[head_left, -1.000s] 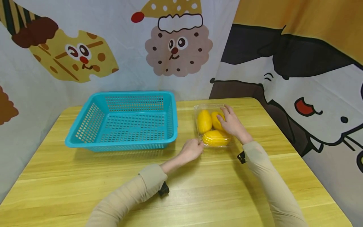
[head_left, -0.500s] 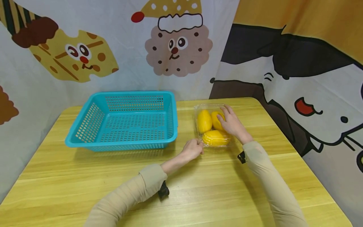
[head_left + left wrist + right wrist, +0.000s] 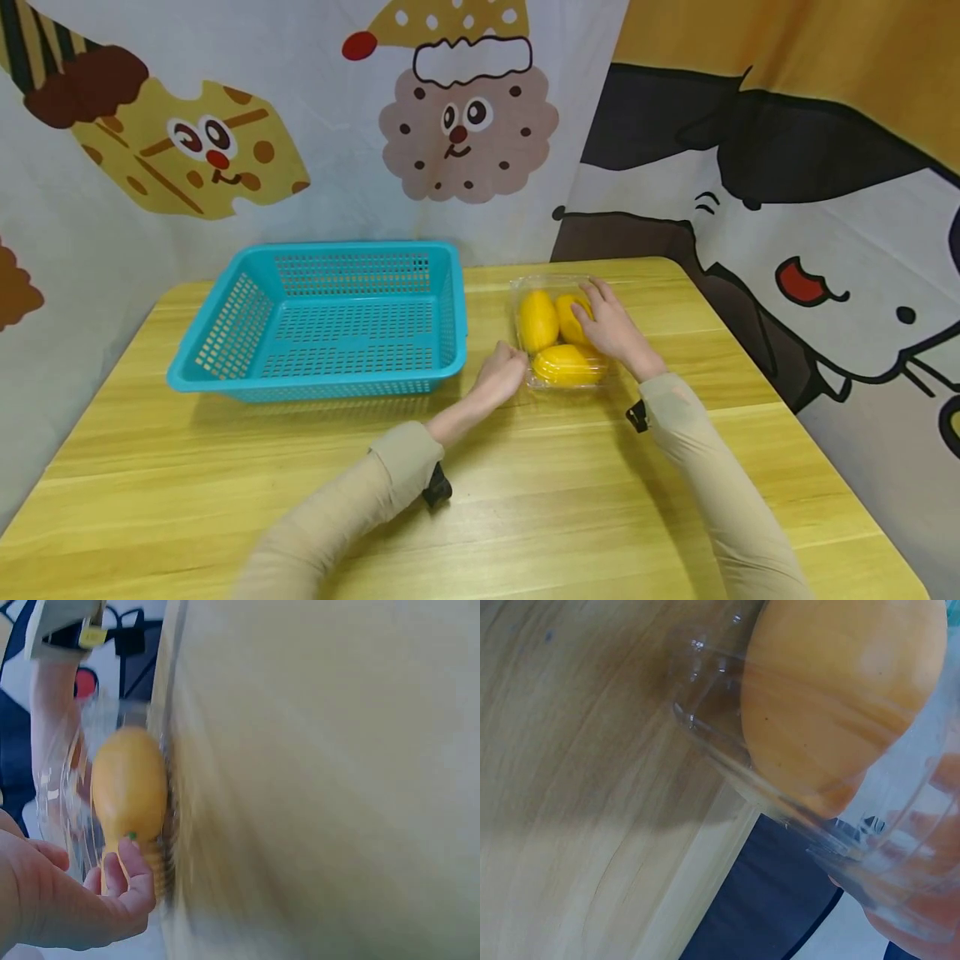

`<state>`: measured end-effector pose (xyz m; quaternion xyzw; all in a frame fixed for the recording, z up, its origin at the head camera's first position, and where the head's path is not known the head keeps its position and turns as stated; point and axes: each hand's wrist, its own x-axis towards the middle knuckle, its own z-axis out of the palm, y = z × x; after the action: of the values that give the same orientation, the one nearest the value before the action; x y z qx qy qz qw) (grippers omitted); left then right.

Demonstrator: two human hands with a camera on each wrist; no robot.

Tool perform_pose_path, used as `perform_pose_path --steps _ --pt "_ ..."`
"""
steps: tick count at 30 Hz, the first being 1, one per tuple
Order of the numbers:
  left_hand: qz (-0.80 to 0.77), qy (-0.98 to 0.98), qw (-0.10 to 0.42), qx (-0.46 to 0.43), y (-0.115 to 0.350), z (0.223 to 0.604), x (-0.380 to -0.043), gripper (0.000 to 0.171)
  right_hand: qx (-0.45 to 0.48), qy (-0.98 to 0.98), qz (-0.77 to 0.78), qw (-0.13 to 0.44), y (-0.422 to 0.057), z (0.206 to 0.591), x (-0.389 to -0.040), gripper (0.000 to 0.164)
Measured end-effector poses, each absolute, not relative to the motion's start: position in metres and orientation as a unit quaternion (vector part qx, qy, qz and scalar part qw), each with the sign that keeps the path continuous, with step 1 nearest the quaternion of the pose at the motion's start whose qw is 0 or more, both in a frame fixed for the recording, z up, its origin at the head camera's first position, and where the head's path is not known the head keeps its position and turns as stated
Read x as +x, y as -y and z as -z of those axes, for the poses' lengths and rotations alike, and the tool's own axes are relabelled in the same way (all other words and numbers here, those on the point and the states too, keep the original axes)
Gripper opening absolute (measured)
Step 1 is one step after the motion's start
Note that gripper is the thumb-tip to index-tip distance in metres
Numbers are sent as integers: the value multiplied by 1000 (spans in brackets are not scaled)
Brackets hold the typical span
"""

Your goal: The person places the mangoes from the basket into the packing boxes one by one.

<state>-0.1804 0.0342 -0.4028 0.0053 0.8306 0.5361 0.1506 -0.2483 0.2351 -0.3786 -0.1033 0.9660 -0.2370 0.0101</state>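
A clear plastic box (image 3: 536,282) with three yellow oval fruits (image 3: 564,365) in it lies on the table, right of the middle in the head view. At its front left edge is my left hand (image 3: 500,373), fingers curled. The left wrist view shows those fingers (image 3: 135,870) close to the plastic, blurred; whether they pinch the edge cannot be told. My right hand (image 3: 617,329) rests on the box's right side, its fingers lying over the plastic above one fruit. In the right wrist view, part of that hand (image 3: 930,900) shows through the clear wall.
A turquoise perforated basket (image 3: 183,385) stands to the left of the box, with nothing in it. The wooden table (image 3: 540,500) ends at a back edge near a cartoon-printed cloth (image 3: 300,50). A dark camera hangs at each sleeve cuff.
My left hand has moved slightly away from me and left, from the box's front left corner up along its left edge. My right hand and the box have hardly moved.
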Motion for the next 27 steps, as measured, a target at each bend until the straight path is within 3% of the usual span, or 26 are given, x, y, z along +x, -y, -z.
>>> perform_pose_path --steps 7,16,27 --pt "-551 -827 113 -17 -38 403 -208 19 -109 -967 230 7 -236 380 -249 56" --pt "-548 -834 41 -46 -47 406 -238 26 -107 -968 227 5 -236 381 -250 57" --pt "-559 -825 12 -74 -54 408 -258 30 -107 -966 235 2 -236 381 -249 56"
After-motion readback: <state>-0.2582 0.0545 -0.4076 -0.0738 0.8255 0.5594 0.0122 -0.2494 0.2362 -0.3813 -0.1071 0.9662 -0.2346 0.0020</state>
